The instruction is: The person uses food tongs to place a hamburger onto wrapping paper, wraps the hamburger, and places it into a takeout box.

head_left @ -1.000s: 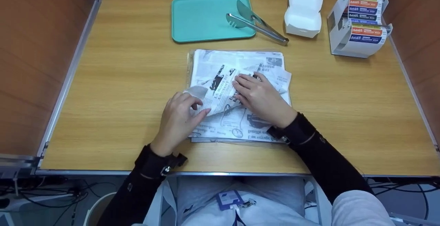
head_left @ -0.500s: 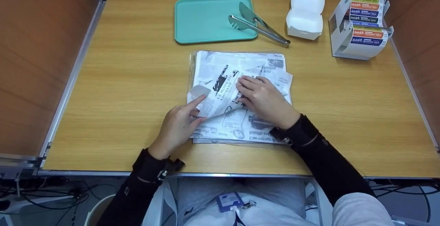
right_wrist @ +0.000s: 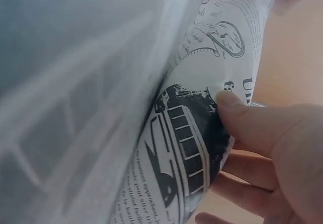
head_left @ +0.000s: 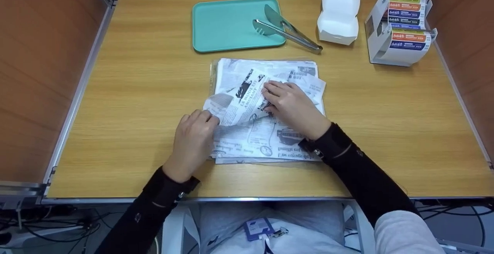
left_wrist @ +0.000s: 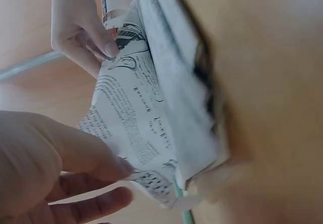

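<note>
A sheet of newspaper-print wrapping paper is folded into a bundle lying slantwise on a stack of similar sheets; whatever may be inside is hidden. My left hand pinches its left end between thumb and finger, as the left wrist view shows at the paper's printed tip. Over the right part of the bundle, my right hand grips it with the thumb on the near side and fingers on the far side. A loose corner of the paper sticks out to the right.
Behind the stack lies a teal tray with metal tongs resting across its right edge. A white clamshell box stands open at the back right, beside a label dispenser with rolls of coloured labels.
My left hand has loosened, shifted its fingers along the paper's left end, then pinched it again from farther left. The right hand has kept its hold on the bundle.
</note>
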A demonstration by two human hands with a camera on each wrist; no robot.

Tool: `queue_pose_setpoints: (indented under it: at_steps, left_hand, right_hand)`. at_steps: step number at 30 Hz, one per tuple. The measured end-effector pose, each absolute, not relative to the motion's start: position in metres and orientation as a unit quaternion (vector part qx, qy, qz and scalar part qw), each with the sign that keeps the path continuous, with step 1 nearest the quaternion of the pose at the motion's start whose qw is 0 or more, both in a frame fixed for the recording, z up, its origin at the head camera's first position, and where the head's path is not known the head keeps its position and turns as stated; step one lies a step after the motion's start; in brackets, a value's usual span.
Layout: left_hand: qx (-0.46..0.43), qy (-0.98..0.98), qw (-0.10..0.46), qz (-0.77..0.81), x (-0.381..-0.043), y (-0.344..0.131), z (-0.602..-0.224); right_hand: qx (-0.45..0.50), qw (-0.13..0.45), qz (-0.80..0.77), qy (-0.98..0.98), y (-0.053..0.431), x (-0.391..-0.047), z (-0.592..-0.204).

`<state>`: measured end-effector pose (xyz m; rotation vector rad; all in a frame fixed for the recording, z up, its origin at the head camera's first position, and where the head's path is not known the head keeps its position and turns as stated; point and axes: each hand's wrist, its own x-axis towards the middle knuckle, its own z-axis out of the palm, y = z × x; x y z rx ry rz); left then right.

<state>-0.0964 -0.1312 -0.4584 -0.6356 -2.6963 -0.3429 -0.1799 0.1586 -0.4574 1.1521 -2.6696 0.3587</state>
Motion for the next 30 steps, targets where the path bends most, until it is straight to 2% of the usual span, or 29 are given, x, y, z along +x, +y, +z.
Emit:
queue_pose_setpoints:
  at_steps: [5,11,17,22,26,30]
  left_hand:
    - [-0.254,-0.952,0.158,-0.061,-0.113,-0.136,-0.452]
    - [-0.256,-0.956,0.139,-0.027,-0.131,-0.146,-0.462]
    - [-0.307,-0.936,0.173,-0.001,-0.137,-0.155,-0.465]
    - [-0.237,-0.952,0.194,0.005,-0.134,-0.158,-0.471]
    - [-0.193,-0.965,0.17,0.043,-0.134,-0.158,-0.472]
    - [-0.201,-0.959,0.141,0.141,-0.133,-0.159,-0.468]
  right_hand:
    - [0.386,0.086,0.1,-0.913,0.155,-0.195,-0.446]
    - [0.379,0.076,0.106,-0.916,0.154,-0.208,-0.444]
    - [0.377,0.087,0.117,-0.914,0.152,-0.211,-0.446]
    - [0.374,0.092,0.127,-0.914,0.154,-0.212,-0.445]
    - [0.374,0.087,0.133,-0.914,0.155,-0.212,-0.445]
    - [0.377,0.087,0.13,-0.913,0.154,-0.212,-0.447]
